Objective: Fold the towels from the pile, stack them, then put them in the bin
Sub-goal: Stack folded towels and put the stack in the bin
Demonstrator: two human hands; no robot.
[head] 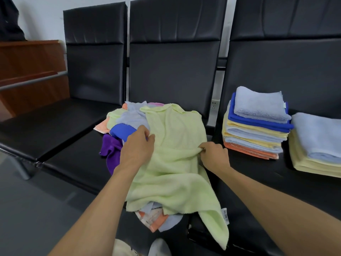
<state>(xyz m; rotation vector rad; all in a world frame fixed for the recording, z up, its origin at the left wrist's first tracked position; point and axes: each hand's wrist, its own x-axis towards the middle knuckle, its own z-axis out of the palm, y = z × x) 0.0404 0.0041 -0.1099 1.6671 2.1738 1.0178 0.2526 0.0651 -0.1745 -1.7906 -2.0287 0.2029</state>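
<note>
**Green towel held in both hands over the pile**

A pale green towel [175, 163] is seen spread, unfolded, over the pile [125, 119] on the middle seat of a black bench [73, 154]. Its near end hangs over the seat's front edge, and a white label [225, 216] is noted at the lower corner.

The left hand [137, 145] is closed on the towel's left edge, fingers curled into the cloth. The right hand [215, 156] is closed on the right edge, where a bunched fold is pinched between thumb and fingers.

A blue towel [121, 132] and a purple towel [112, 150] are exposed at the pile's left side, just beside the left hand.

On the right seat, a stack [256, 133] of folded towels is recorded, topped in light blue. A second stack [317, 150] lies just beside it, partly cut off by the frame.

A wooden cabinet [31, 71] is noted at far left.
</note>
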